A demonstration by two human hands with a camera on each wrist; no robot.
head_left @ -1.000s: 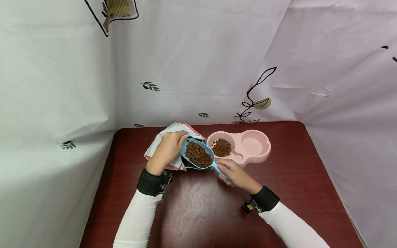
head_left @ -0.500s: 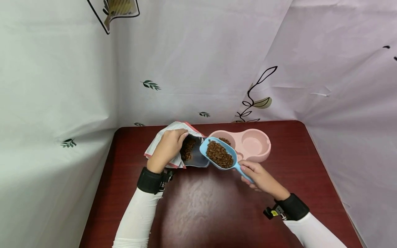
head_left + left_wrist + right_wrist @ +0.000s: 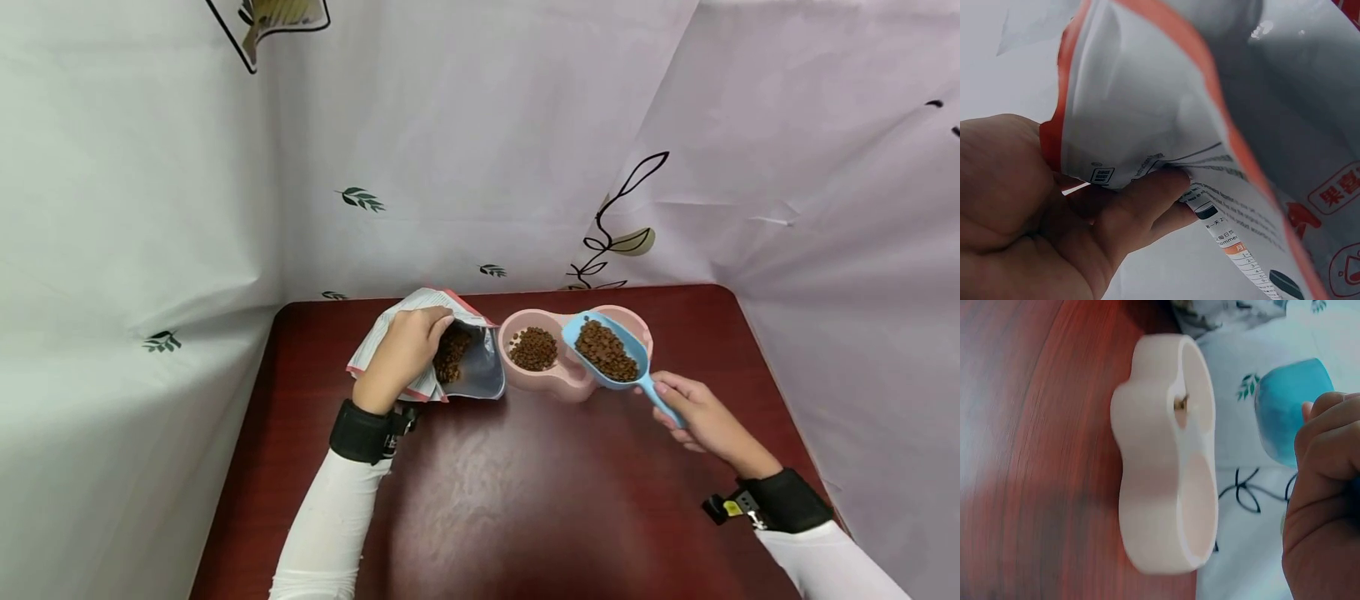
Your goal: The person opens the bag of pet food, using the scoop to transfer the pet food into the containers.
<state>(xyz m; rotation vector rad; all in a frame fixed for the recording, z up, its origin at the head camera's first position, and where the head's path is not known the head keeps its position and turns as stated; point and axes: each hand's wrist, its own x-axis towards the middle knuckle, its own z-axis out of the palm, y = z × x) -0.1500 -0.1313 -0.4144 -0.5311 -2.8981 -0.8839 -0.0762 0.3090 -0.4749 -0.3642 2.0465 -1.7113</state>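
My right hand (image 3: 701, 415) grips the handle of a blue scoop (image 3: 642, 354) heaped with brown kibble (image 3: 606, 350). In the head view the scoop overlaps the right bowl of a pink double pet bowl (image 3: 540, 382); the right wrist view shows it raised above the bowl's rim. More kibble (image 3: 534, 349) lies in the left bowl. My left hand (image 3: 401, 350) pinches the mouth edge of a pet food bag (image 3: 480, 367), with fingers (image 3: 1141, 200) against its printed side. The bag lies on its side, mouth towards the bowl, kibble showing inside.
A dark red wooden table (image 3: 480, 517) carries everything. White cloth (image 3: 465, 150) with leaf prints hangs behind the table's back edge and on both sides.
My right hand has carried the full scoop out of the bag's mouth and rightward, past the left bowl to over the right one. The left hand stays on the bag.
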